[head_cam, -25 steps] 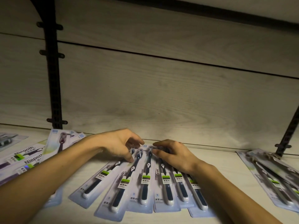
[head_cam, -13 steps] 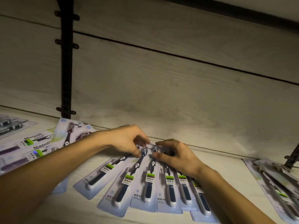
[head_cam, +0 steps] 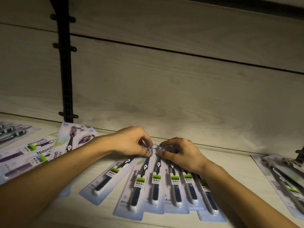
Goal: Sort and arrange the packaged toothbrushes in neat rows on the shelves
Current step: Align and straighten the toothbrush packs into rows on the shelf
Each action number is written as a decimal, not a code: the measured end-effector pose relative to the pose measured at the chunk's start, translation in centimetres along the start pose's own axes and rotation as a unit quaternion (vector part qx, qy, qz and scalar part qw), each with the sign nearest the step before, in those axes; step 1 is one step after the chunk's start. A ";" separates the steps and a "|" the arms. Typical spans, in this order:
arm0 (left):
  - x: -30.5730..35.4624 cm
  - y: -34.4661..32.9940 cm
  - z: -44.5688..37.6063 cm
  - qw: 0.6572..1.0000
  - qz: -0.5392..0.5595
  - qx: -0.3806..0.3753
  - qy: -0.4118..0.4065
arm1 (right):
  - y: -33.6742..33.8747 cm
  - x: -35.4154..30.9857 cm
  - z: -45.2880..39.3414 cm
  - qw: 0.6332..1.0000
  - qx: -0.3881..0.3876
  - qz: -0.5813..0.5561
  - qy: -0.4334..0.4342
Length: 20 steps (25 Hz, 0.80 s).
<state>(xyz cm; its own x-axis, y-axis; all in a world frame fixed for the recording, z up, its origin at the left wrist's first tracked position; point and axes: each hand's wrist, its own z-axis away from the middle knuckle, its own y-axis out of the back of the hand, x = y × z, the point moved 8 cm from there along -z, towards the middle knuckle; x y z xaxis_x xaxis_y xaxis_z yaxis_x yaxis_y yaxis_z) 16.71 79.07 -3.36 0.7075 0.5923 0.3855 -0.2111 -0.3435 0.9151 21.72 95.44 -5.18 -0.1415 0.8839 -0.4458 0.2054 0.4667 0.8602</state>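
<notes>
I am looking down at a pale, wood-grain shelf board (head_cam: 230,165) with a matching wood-grain back panel (head_cam: 164,88) rising behind it. A dark metal slotted shelf upright (head_cam: 66,71) runs up the panel on the left.

Fanned across the middle of the shelf is a row of six clear plastic blister packs of dark-handled toothbrushes with green labels (head_cam: 156,188). Their top ends bunch together near the back panel and their bottom ends spread toward me, overlapping at the edges. The leftmost pack (head_cam: 108,178) slants much more than the others. To the left lies a looser heap of purple-handled toothbrush packs printed "Niepoth" (head_cam: 39,153), and at the right edge another overlapping stack of packs (head_cam: 283,178), blurred.

My left hand (head_cam: 131,141) and my right hand (head_cam: 179,153) meet at the bunched top ends. Both have curled fingers, and each thumb and forefinger appear to pinch the top edges of the middle packs, the two hands nearly touching.

I judge that I am in the straightening step, squaring up this fan into a parallel row. The next move likely calls for spreading the top ends apart, so that each pack lies straight beside its neighbour, then swinging the slanted leftmost pack into line.
</notes>
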 end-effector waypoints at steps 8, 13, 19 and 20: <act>0.3 -0.7 -0.3 0.998 -0.034 0.045 0.036 | 0.0 0.0 0.1 1.000 -0.025 -0.008 0.005; 0.2 -1.9 -0.6 0.997 0.058 0.023 0.037 | 0.6 -0.4 0.6 1.000 -0.008 0.022 0.001; 0.2 -2.5 -0.6 0.978 0.198 0.052 0.036 | 1.5 -0.1 0.9 0.997 0.026 0.072 -0.024; 0.1 -2.5 -0.7 0.974 0.218 0.055 0.037 | 1.6 0.0 0.9 0.997 0.029 0.072 -0.029</act>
<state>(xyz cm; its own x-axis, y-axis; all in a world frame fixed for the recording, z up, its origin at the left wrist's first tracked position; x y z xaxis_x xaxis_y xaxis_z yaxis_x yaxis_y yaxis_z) 16.87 80.52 -5.56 0.5159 0.4224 0.7453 -0.4036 -0.6475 0.6464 22.89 96.24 -4.01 -0.0511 0.9416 -0.3328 0.2750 0.3336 0.9017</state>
